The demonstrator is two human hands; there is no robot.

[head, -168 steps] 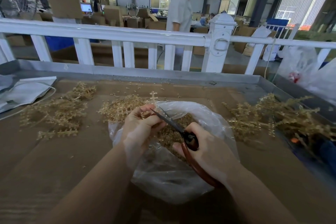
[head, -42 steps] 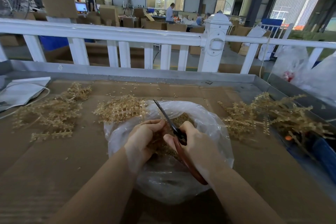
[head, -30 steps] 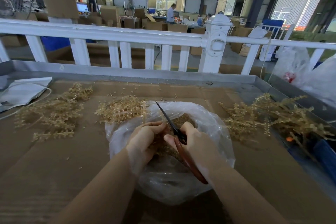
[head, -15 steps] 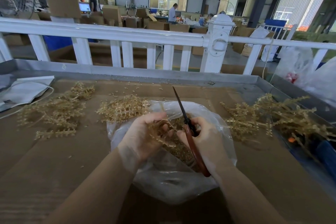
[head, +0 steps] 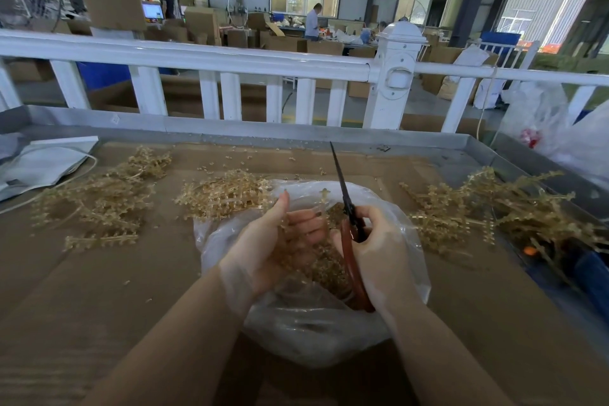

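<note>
A clear plastic bag point(head: 309, 333) lies open on the cardboard-covered table point(head: 99, 290), holding small tan plastic pieces point(head: 326, 267). My left hand point(head: 267, 247) is inside the bag's mouth, palm turned up and fingers loosely curled around a thin tan sprue strip point(head: 324, 204) that stands upright. My right hand point(head: 382, 250) grips red-handled scissors point(head: 346, 208); their closed blades point up and away, just right of the strip.
Piles of tan plastic sprues lie at the left point(head: 99, 198), centre point(head: 224, 194) and right point(head: 494, 208). A white bag point(head: 43, 161) sits far left. A metal rim point(head: 230, 128) and white railing point(head: 204, 59) bound the table's far side. Plastic bags point(head: 560, 122) hang right.
The scissors swung from tilted left to nearly upright and rose. My left hand opened from a curled pinch to palm-up. A person standing behind the railing 5.6 s ago is gone.
</note>
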